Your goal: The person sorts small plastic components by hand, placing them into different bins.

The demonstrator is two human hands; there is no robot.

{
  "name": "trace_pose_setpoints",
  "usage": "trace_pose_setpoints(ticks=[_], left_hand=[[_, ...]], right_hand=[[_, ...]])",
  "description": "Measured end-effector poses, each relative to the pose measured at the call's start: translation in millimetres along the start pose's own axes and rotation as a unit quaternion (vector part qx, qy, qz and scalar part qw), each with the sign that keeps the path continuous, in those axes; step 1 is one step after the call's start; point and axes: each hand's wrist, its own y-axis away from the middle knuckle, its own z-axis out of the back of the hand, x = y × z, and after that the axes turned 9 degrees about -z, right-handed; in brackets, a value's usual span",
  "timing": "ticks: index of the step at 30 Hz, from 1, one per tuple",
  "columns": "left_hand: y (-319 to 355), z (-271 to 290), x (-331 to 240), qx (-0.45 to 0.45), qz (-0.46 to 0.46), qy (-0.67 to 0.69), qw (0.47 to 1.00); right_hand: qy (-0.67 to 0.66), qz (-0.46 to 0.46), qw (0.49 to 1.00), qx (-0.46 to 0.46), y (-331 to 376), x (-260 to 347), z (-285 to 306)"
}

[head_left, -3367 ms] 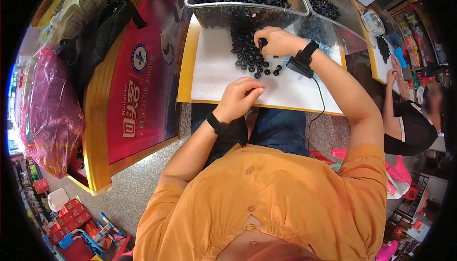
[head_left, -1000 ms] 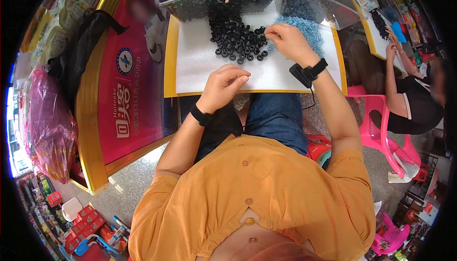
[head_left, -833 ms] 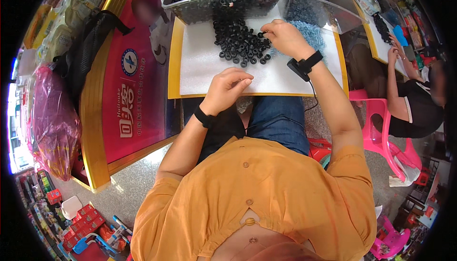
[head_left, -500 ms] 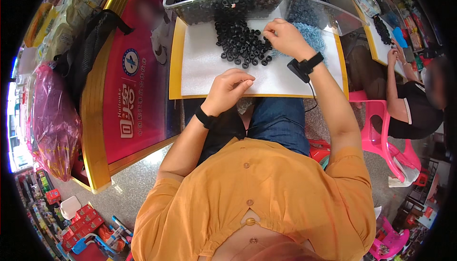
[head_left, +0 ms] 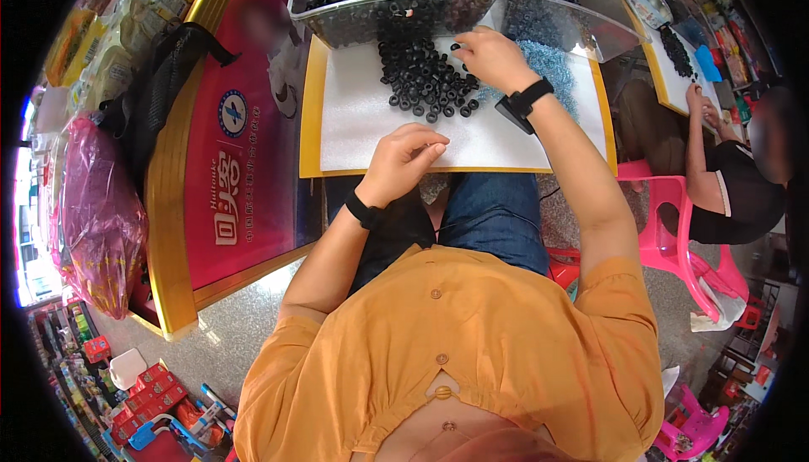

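Note:
A loose heap of small black ring-shaped pieces (head_left: 425,83) lies on the white padded board (head_left: 354,125) in front of me. My right hand (head_left: 490,59) is over the heap's far right side, its thumb and fingers pinched on a black ring-shaped piece (head_left: 456,46). Near the board's front edge rests my left hand (head_left: 406,158), thumb and fingertips drawn together. Whatever those fingertips hold, if anything, is too small to make out. Right of the heap spreads a pile of tiny light-blue pieces (head_left: 552,70), partly behind my right wrist.
A clear plastic bin (head_left: 396,17) full of black pieces stands at the board's far edge. Beside it is a second clear bin (head_left: 581,28). A pink-and-gold counter (head_left: 244,192) borders my left. To the right a co-worker (head_left: 725,175) sits by a pink chair (head_left: 661,217).
My right hand has shifted a little left and away from me, and a black ring-shaped piece now shows at its fingertips. My left hand has stayed in place.

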Motion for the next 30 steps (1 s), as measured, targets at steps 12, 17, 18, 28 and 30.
trace_pose_setpoints(ticks=[12, 17, 18, 28, 30], left_hand=[[4, -4, -4, -0.083, 0.13, 0.192, 0.969], [-11, -7, -32, -0.132, 0.038, 0.209, 0.968], [-13, -8, -35, -0.127, 0.005, 0.189, 0.974], [-6, -23, -37, -0.114, -0.025, 0.089, 0.989], [-6, -24, -37, -0.119, -0.025, 0.084, 0.989]], right_hand=[[-0.459, -0.112, 0.862, 0.185, 66, 43, 46], [-0.748, -0.188, 0.563, 0.296, 125, 43, 31], [-0.773, -0.189, 0.53, 0.293, 133, 46, 29], [-0.807, -0.232, 0.477, 0.258, 162, 60, 12], [-0.801, -0.237, 0.489, 0.252, 164, 55, 15]])
